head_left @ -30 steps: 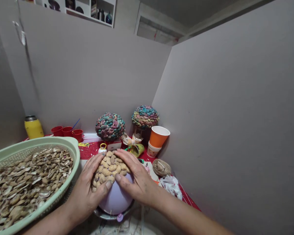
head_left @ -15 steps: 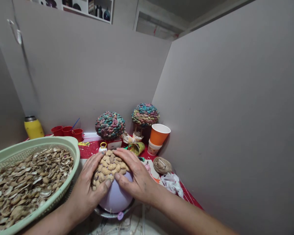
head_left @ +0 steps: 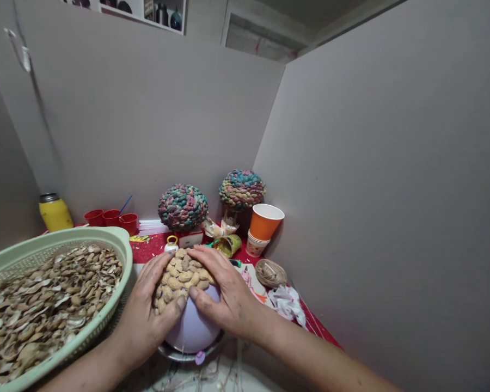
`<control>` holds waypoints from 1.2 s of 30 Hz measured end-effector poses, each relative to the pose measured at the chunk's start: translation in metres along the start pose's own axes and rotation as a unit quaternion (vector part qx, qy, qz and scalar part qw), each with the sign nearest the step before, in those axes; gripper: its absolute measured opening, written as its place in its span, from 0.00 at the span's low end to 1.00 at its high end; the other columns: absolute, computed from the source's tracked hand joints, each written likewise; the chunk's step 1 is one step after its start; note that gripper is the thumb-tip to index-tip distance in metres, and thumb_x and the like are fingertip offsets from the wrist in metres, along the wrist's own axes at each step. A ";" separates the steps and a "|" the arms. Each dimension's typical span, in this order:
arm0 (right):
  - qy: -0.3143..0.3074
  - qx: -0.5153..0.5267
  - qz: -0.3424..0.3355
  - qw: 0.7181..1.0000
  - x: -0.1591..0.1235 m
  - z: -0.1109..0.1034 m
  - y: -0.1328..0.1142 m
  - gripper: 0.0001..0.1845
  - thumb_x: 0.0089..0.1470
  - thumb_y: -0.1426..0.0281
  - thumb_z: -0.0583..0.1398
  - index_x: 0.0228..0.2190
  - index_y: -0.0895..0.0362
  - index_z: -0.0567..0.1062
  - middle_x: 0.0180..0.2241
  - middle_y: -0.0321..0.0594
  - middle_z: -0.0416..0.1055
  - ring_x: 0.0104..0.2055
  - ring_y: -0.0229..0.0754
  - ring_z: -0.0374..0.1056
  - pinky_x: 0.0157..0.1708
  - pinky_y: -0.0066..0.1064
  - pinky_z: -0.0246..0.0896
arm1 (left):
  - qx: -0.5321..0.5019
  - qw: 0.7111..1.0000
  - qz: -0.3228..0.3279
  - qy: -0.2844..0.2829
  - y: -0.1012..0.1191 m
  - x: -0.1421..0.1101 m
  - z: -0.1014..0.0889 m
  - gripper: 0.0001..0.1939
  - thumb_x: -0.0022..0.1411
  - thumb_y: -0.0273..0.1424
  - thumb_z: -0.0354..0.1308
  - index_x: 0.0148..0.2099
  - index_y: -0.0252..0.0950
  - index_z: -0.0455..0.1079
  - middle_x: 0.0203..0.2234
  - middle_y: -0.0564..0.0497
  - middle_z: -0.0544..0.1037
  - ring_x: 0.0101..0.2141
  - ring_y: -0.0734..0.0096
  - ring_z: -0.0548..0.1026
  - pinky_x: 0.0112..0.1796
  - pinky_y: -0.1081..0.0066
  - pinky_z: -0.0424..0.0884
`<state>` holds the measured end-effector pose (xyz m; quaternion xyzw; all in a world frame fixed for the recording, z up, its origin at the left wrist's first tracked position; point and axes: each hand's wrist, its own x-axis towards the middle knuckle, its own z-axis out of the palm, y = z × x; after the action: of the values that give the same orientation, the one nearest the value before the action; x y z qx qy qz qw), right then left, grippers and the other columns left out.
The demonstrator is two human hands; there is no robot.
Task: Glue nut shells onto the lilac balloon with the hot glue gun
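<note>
A lilac balloon [head_left: 195, 324] rests knot end toward me in a metal bowl [head_left: 172, 355]. Peanut shells [head_left: 183, 276] cover its upper part, while its lower front is bare. My left hand [head_left: 147, 307] cups the left side of the shell layer, with its thumb lying on the front shells. From the right, my right hand [head_left: 225, 296] curves over the shells, its thumb near their lower edge. Both hands are closed around the shell-covered balloon. The far side of the balloon is hidden.
A green basket [head_left: 124, 272] of peanut shells stands at left. Behind are two colourful shell-covered balls [head_left: 183, 207], red cups [head_left: 111, 218], a yellow bottle [head_left: 56, 213], an orange paper cup [head_left: 265, 223] and twine [head_left: 271, 273]. Grey partitions [head_left: 371, 190] enclose the table.
The view has shifted very slightly. Both hands keep the same hold on the shell-covered balloon, with hardly any visible movement.
</note>
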<state>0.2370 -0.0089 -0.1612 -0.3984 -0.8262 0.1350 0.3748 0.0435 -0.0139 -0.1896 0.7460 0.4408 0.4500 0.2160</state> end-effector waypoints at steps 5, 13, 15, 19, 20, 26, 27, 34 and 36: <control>-0.001 -0.006 -0.002 1.000 -0.001 -0.001 -0.001 0.30 0.53 0.63 0.57 0.56 0.62 0.66 0.57 0.54 0.62 0.60 0.52 0.57 0.60 0.48 0.53 | -0.001 1.000 0.000 -0.003 -0.001 -0.001 0.001 0.31 0.61 0.43 0.54 0.61 0.33 0.59 0.59 0.36 0.66 0.59 0.49 0.64 0.57 0.47 0.60; 0.002 -0.010 0.001 1.000 -0.001 0.000 -0.001 0.29 0.54 0.62 0.57 0.56 0.59 0.65 0.57 0.53 0.62 0.61 0.52 0.56 0.60 0.48 0.52 | 0.006 1.000 0.004 0.003 0.002 0.001 0.000 0.29 0.60 0.41 0.55 0.61 0.33 0.60 0.58 0.37 0.67 0.58 0.50 0.65 0.58 0.50 0.61; 0.001 -0.012 0.000 1.000 -0.001 0.000 0.000 0.29 0.54 0.62 0.56 0.56 0.59 0.64 0.57 0.53 0.62 0.61 0.52 0.56 0.60 0.48 0.52 | 0.007 1.000 0.002 0.000 0.001 0.001 0.000 0.29 0.61 0.41 0.54 0.61 0.33 0.59 0.58 0.37 0.67 0.58 0.50 0.64 0.57 0.49 0.61; 0.000 -0.015 0.001 1.000 -0.002 0.000 0.000 0.29 0.55 0.63 0.57 0.56 0.59 0.65 0.58 0.53 0.62 0.61 0.51 0.56 0.60 0.48 0.52 | 0.006 1.000 -0.001 -0.005 -0.001 0.001 0.001 0.29 0.61 0.40 0.55 0.61 0.33 0.58 0.58 0.36 0.66 0.58 0.50 0.63 0.57 0.47 0.60; 0.002 -0.016 -0.001 1.000 -0.002 0.000 -0.001 0.29 0.55 0.63 0.57 0.56 0.59 0.64 0.58 0.53 0.62 0.61 0.51 0.56 0.60 0.48 0.52 | 0.005 1.000 0.000 -0.006 0.000 0.001 0.001 0.29 0.61 0.40 0.55 0.61 0.32 0.58 0.58 0.35 0.66 0.58 0.50 0.63 0.57 0.47 0.60; 0.006 -0.015 -0.007 1.000 -0.001 0.000 -0.001 0.28 0.55 0.64 0.56 0.56 0.61 0.65 0.57 0.54 0.63 0.60 0.52 0.57 0.59 0.50 0.54 | 0.001 1.000 -0.005 -0.004 0.002 0.002 0.000 0.30 0.61 0.42 0.54 0.62 0.33 0.59 0.59 0.36 0.65 0.59 0.50 0.63 0.58 0.47 0.58; 0.006 -0.015 -0.006 1.000 -0.001 0.000 -0.001 0.28 0.55 0.63 0.56 0.56 0.60 0.65 0.57 0.53 0.63 0.60 0.52 0.57 0.59 0.49 0.54 | -0.001 1.000 -0.008 -0.003 0.002 0.001 0.000 0.30 0.61 0.43 0.54 0.62 0.33 0.59 0.60 0.36 0.65 0.59 0.49 0.62 0.59 0.47 0.58; 0.008 -0.010 -0.004 1.000 -0.001 0.000 0.001 0.28 0.56 0.62 0.57 0.56 0.59 0.65 0.57 0.52 0.63 0.61 0.51 0.57 0.60 0.48 0.54 | -0.069 0.998 -0.010 -0.001 -0.006 -0.002 -0.001 0.29 0.66 0.46 0.46 0.63 0.37 0.61 0.62 0.42 0.65 0.62 0.51 0.60 0.61 0.49 0.53; 0.009 -0.007 -0.005 1.000 -0.002 0.001 0.002 0.28 0.56 0.61 0.57 0.56 0.58 0.65 0.58 0.51 0.63 0.61 0.51 0.57 0.60 0.48 0.54 | -0.079 0.997 -0.017 0.003 -0.008 -0.002 -0.001 0.30 0.66 0.48 0.44 0.63 0.37 0.62 0.62 0.42 0.65 0.62 0.51 0.58 0.62 0.48 0.50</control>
<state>0.2385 -0.0086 -0.1637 -0.3982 -0.8257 0.1233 0.3802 0.0387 -0.0116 -0.1963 0.7175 0.4174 0.4818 0.2808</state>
